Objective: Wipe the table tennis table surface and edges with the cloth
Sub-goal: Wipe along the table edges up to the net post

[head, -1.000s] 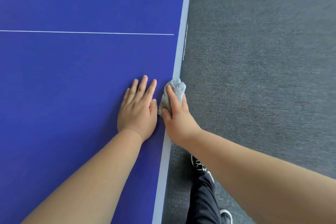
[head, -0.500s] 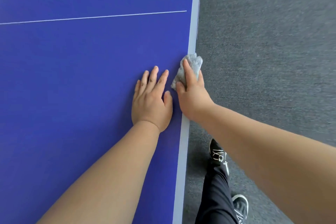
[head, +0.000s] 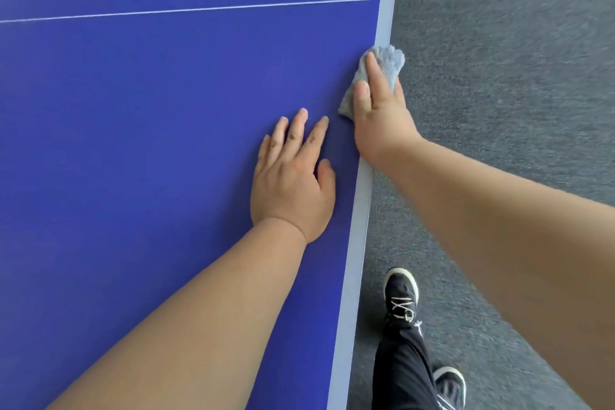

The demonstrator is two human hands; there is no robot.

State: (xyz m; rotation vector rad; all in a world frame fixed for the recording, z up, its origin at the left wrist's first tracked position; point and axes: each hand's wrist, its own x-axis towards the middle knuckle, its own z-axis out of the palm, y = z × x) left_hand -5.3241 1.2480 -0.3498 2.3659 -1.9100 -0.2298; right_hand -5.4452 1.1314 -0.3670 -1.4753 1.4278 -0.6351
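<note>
Now the right hand (head: 379,123), gripping the cloth (head: 387,58), has slid farther along the table edge (head: 359,243); the left hand (head: 293,186) lies flat, open. Edge-wiping advances.

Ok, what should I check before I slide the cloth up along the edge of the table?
1. The cloth sits on the pale edge stripe: ok.
2. The right hand holds the cloth, thumb and finger on top: ok.
3. The left hand rests flat on the blue table top, beside the stripe and not on it: ok.
4. Nothing lies on the stripe ahead of the cloth, as far as the picture shows: ok.
5. The shoe stands on the carpet close to the table, with bare floor ahead: ok.
6. Any dirt left on the stripe: cannot tell.
</note>
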